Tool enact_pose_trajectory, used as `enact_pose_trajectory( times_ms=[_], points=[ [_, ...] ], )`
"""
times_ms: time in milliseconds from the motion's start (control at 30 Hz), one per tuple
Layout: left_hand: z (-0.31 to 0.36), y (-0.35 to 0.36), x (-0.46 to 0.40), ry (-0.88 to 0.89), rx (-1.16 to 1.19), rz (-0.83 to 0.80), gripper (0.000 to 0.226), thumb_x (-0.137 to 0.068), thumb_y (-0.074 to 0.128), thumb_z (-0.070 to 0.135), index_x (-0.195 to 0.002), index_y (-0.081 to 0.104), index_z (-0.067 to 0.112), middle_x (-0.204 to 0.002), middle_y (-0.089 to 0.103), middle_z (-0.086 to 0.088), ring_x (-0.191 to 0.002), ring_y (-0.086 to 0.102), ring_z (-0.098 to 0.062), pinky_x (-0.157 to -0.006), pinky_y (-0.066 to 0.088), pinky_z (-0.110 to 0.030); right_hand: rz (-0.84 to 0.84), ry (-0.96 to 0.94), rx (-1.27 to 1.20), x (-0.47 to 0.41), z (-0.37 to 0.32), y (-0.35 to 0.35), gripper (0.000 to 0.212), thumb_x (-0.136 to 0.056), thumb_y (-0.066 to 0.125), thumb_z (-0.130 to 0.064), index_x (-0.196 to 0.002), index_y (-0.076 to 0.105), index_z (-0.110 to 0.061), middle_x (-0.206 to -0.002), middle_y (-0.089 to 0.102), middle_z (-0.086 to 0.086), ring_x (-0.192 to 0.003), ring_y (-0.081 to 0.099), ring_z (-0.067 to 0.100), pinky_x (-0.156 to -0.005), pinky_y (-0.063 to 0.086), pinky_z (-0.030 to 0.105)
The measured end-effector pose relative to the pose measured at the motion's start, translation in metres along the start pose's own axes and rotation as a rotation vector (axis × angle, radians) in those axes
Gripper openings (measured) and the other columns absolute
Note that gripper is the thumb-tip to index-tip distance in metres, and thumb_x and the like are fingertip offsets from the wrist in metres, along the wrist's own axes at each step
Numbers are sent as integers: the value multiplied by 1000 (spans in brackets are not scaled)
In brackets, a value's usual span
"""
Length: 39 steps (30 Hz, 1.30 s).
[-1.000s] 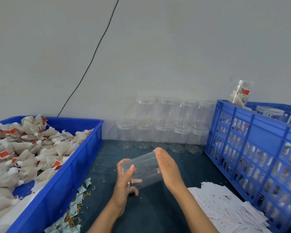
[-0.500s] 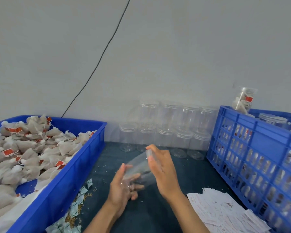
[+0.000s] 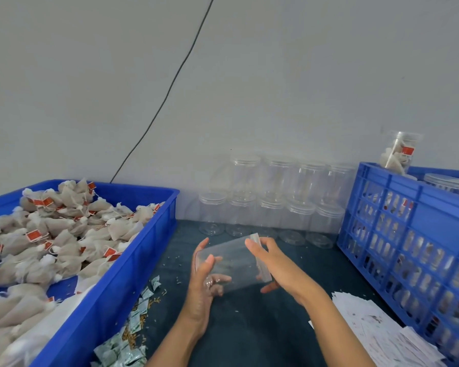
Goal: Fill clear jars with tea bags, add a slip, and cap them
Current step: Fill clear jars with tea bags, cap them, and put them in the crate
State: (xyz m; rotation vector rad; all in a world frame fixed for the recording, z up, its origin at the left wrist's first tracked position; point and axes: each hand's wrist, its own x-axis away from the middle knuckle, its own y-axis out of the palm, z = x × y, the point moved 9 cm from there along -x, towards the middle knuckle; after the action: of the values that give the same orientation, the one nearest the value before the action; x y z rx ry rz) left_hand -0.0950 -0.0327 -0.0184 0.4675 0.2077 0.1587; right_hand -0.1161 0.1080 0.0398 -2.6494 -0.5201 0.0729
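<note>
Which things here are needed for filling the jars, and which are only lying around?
Needed:
- held jar
- its lid
- tea bags
- paper slips
- empty jars

Lying around:
- black cable
- small sachets
- spilled grains

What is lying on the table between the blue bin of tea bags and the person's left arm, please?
Head view: small packets and scattered grains beside the bin.

The blue bin (image 3: pixel 96 300) left of the left hand (image 3: pixel 204 282) is cut off by the left and bottom edges. The blue crate (image 3: pixel 408 234) right of the right hand (image 3: pixel 273 266) runs past the right edge; its contents show only as blurred patches through the slots. Print on the paper slips (image 3: pixel 376 332) near the right forearm is too small to read. The held clear jar (image 3: pixel 233 263) partly hides the fingers behind it.
</note>
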Motion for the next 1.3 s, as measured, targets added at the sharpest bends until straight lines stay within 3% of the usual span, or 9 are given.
enact_pose_trajectory(
  times_ms=[100,267,400,500,667,800,967,1133,1300],
  points=[
    [-4,-3,-2,-24,32,2,65,-65,65,57,-125,55,36,-108,66,-11,-66,61,-20,-51,37,-25,-58,-127,18,3,-9,-4,41,-87,56,-55,-124,39,-51,-126,46,-10,-112,52,7,-80,47,19],
    [-10,-3,-3,-87,7,-5,70,-60,63,62,-122,57,30,-95,72,-7,-61,63,-21,-47,39,-23,-216,-310,197,12,-15,-8,93,-75,79,-15,-134,23,-60,-144,26,-18,-135,33,8,-109,40,40],
    [-10,-5,-3,-72,-3,20,58,-73,55,53,-126,53,29,-100,70,-7,-63,62,-21,-48,40,-24,-212,-186,134,8,-4,-7,109,-72,79,-50,-140,-6,-60,-144,18,-19,-129,39,11,-101,43,30],
    [-8,-4,-2,-68,-10,18,60,-71,59,54,-125,53,31,-101,68,-8,-64,61,-21,-48,40,-23,-142,-50,-4,5,2,-8,91,-70,49,-77,-145,4,-52,-138,28,-15,-120,44,12,-88,54,28],
    [-10,-4,-3,-79,-10,-1,58,-73,54,52,-126,54,27,-94,71,-5,-63,62,-22,-46,38,-22,-112,-137,18,6,-6,-20,61,-77,67,-53,-132,40,-44,-121,52,-9,-109,58,8,-85,55,26],
    [-11,0,-1,-93,-31,-36,62,-69,60,56,-124,55,28,-97,70,-7,-64,63,-23,-48,37,-23,-237,-277,237,20,-18,-20,97,-74,78,-13,-135,22,-62,-143,32,-17,-133,38,5,-95,52,33],
    [-11,3,1,-75,-76,-58,68,-60,62,64,-122,56,35,-100,69,-4,-66,62,-20,-52,39,-23,-223,-59,244,17,-3,-8,109,-70,73,-61,-141,-9,-60,-158,-3,-12,-137,32,21,-100,46,34],
    [-11,2,0,-78,-69,-39,70,-58,65,61,-122,56,33,-101,68,-5,-66,63,-20,-51,39,-23,-119,52,102,13,2,-17,67,-82,62,-57,-136,30,-35,-135,45,-3,-112,53,17,-81,59,36],
    [-14,-3,-2,-125,39,12,55,-74,59,50,-121,54,24,-101,69,-9,-62,64,-23,-47,39,-23,-95,-203,322,23,-22,-37,83,-65,86,-25,-123,35,-54,-133,35,-21,-123,41,0,-100,46,35]
  ],
)
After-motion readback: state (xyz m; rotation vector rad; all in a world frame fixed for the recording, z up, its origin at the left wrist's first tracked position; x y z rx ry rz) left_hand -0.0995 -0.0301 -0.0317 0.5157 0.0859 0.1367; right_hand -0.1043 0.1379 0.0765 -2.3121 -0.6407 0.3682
